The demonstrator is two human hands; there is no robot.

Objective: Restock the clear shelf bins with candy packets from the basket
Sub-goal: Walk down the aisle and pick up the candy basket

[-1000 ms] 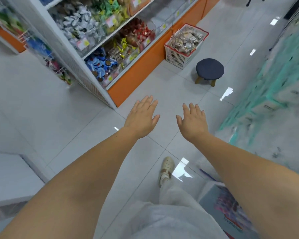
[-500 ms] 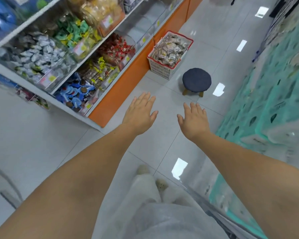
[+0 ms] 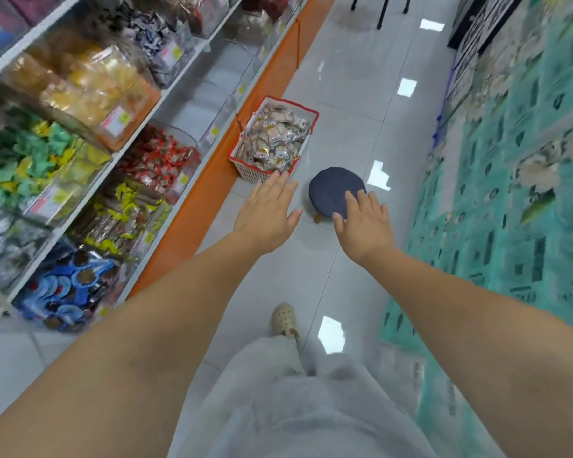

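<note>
Both hands, left (image 3: 268,215) and right (image 3: 364,223), spread flat before a latticed plastic basket (image 3: 250,171) of crinkly packets (image 3: 277,138).

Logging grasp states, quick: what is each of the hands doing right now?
Left hand: open, fingers straight, holding nothing.
Right hand: open, fingers spread, holding nothing.

Glossy white tile floor (image 3: 344,104) w/ ceiling-light reflections. Orange-based shelving (image 3: 196,206) on left, round dark stool (image 3: 331,186) mid-aisle, teal wrapped packs (image 3: 510,193) stacked on right.
</note>
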